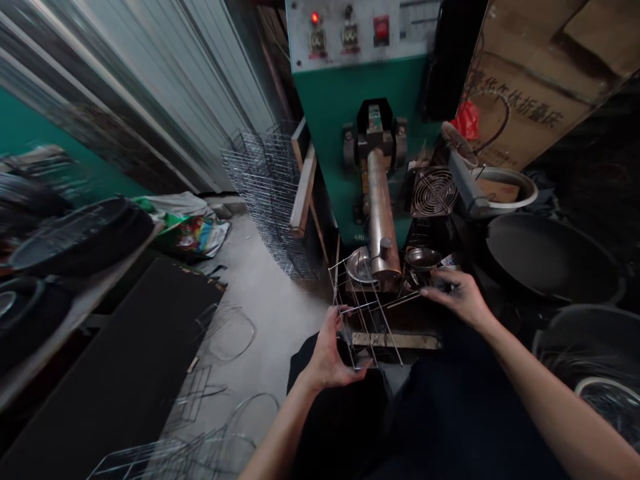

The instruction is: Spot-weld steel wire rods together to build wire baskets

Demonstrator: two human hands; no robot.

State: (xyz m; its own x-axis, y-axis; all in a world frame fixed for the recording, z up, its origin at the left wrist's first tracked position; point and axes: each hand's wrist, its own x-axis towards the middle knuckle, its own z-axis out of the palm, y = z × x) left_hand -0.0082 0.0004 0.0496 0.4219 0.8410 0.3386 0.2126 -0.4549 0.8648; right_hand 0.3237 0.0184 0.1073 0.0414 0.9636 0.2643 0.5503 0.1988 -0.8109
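Observation:
A small wire rack [373, 323] of thin metal rods is tilted over my lap, below the copper-coloured cylindrical arm [383, 213] of a green machine. My left hand [330, 357] grips the rack's left side, its thumb at the lower edge and its fingers higher up. To the right, my right hand [463, 297] pinches the end of a thin metal wire [407, 298] that runs leftward across the rack. Whether the wire touches every rod of it cannot be told. Behind the rack, a shiny metal bowl [359, 265] and a smaller metal dish [423, 257] stand on either side of the arm.
The green machine [325, 113] carries a panel with a lit red lamp [315, 17]. Stacked wire grids [273, 193] lean left of it by a wooden board [303, 193]. Wire pieces [200, 393] lie on the floor. Dark round pans [550, 257] stand at right.

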